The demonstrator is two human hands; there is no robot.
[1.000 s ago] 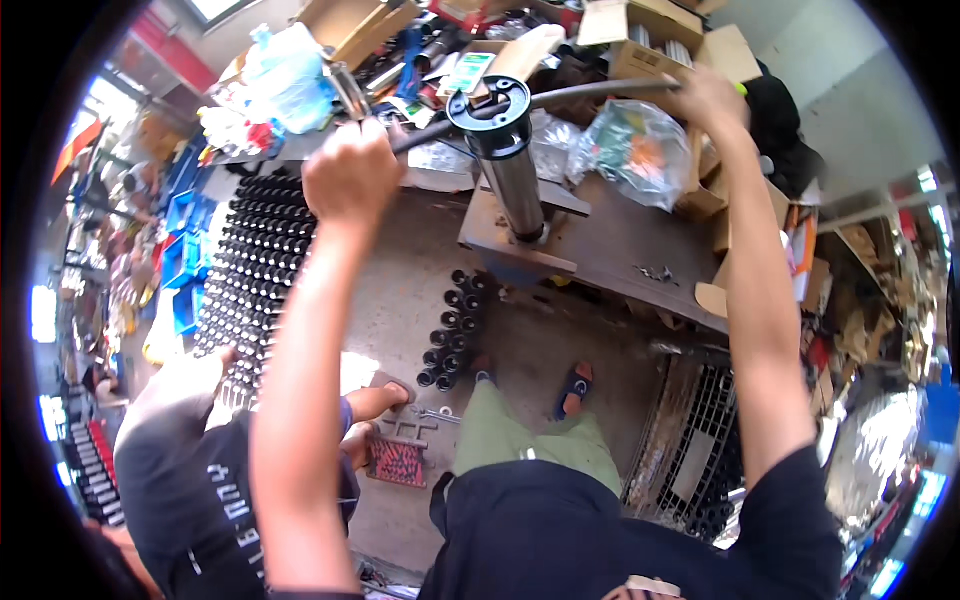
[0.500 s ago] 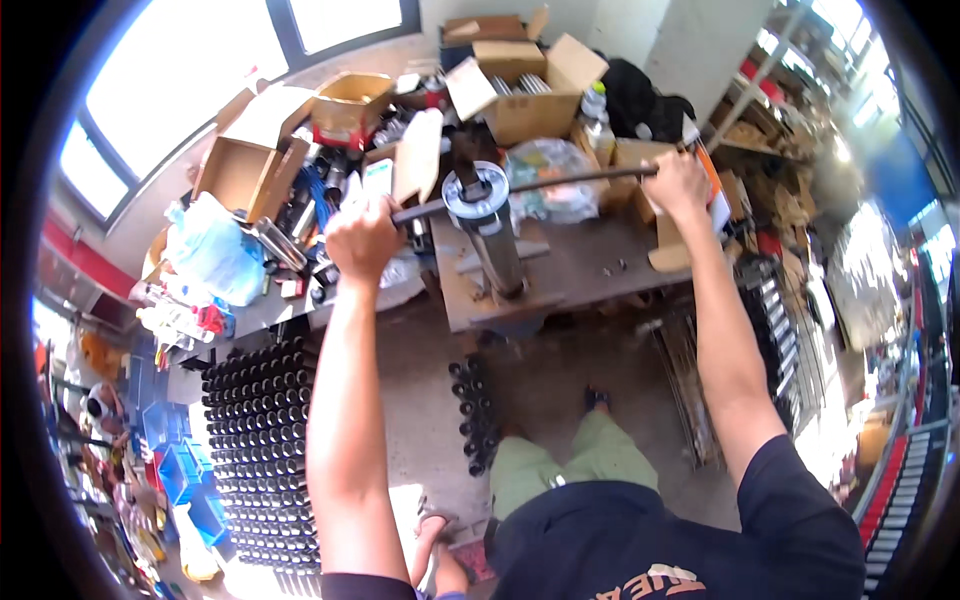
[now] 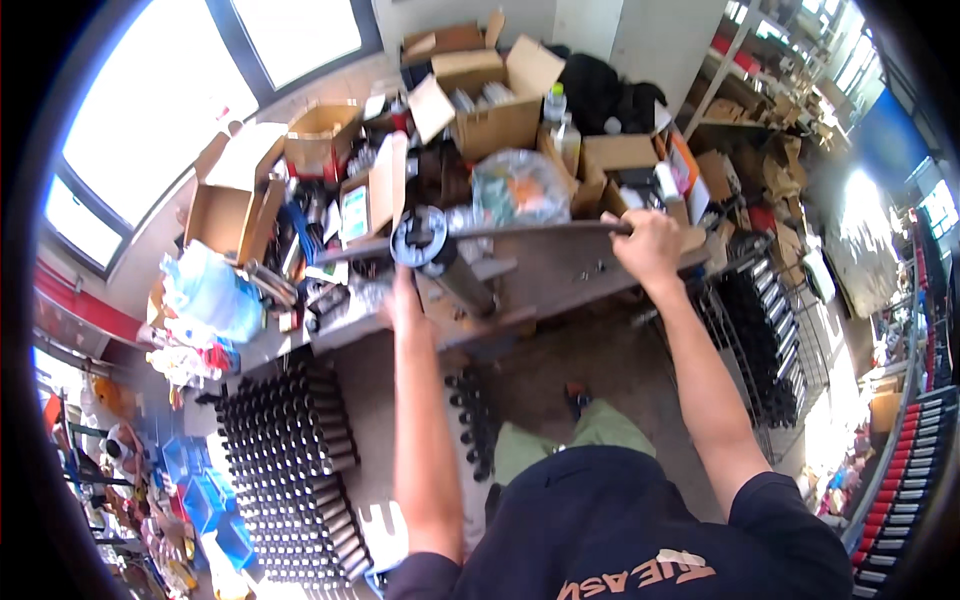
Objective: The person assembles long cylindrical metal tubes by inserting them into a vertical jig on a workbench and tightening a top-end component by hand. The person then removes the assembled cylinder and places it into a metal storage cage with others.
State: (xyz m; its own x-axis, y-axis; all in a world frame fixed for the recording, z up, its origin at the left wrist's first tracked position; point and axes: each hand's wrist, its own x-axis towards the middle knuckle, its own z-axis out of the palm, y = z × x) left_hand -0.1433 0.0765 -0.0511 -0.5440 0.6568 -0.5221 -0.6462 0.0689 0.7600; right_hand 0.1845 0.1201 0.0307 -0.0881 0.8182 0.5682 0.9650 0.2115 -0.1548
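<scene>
A long dark metal bar runs across the round metal head of an upright grey cylinder at the bench's front edge. My right hand is closed around the bar's right end. My left hand is smeared by motion just below the round head, off the bar's left arm. Its fingers do not show clearly, and whether it touches the cylinder I cannot tell.
Open cardboard boxes, a clear plastic bag and loose parts crowd the bench. Rows of black cylindrical parts stand on the floor at left, with a smaller group near my legs. A wire rack is at right.
My left hand has come off the bar's left end and moved right and down, beside the cylinder. My right hand keeps its grip, now lower. The whole view has shifted.
</scene>
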